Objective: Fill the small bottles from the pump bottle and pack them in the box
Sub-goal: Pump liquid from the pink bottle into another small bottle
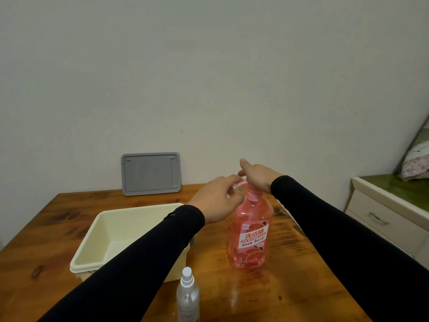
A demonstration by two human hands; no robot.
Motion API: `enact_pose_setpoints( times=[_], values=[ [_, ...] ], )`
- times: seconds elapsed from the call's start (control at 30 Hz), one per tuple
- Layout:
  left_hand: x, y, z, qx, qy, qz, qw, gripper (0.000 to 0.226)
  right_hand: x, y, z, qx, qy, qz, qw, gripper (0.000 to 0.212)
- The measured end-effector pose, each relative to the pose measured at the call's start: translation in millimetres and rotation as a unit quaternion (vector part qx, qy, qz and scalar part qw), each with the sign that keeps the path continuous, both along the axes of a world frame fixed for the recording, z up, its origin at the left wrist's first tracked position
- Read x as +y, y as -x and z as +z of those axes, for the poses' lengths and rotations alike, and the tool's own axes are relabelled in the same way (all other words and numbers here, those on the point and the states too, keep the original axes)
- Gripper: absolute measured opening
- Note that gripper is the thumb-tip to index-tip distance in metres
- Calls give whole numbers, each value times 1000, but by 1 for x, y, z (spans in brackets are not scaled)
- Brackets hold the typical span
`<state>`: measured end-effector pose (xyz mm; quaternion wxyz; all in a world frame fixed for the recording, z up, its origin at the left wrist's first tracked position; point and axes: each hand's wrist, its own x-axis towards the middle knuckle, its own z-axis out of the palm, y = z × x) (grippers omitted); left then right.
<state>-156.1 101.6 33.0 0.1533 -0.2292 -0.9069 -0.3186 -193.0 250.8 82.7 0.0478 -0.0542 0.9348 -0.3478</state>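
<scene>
A pink pump bottle [250,231] stands upright on the wooden table [290,275]. My right hand [257,175] rests flat on top of its pump head, fingers straight. My left hand [217,201] grips a small clear bottle [237,187], holding its mouth up against the pump's spout. A second small clear spray bottle [188,296] with a white nozzle stands at the table's front edge. The cream plastic box [102,231] sits open to the left, partly hidden by my left forearm; what I can see of its inside holds nothing.
A grey lid [151,173] leans against the wall at the back of the table. A white cabinet with a drawer [383,217] stands to the right, with folded fabric [417,159] on top.
</scene>
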Motion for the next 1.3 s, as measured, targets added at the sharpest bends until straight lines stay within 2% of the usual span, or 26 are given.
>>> enact_pose_setpoints(
  times=[0.1,0.23,0.63,0.83,1.1,1.3],
  values=[
    [0,0,2,-6,1,-3,1000,41,0,-1,1,2,-7,-9,1000,69],
    [0,0,12,-5,-14,0,1000,43,2,-1,14,3,43,-2,999,69],
    [2,-1,5,-13,-4,-3,1000,42,0,1,-1,0,10,-2,1000,69],
    [2,-1,17,-3,-14,-6,1000,38,3,0,16,4,37,7,999,71],
    [4,-2,1,-6,-7,-3,1000,44,2,2,-5,0,18,5,1000,71],
    [3,-2,16,5,-3,-2,1000,41,3,-1,12,5,47,7,999,71]
  ],
)
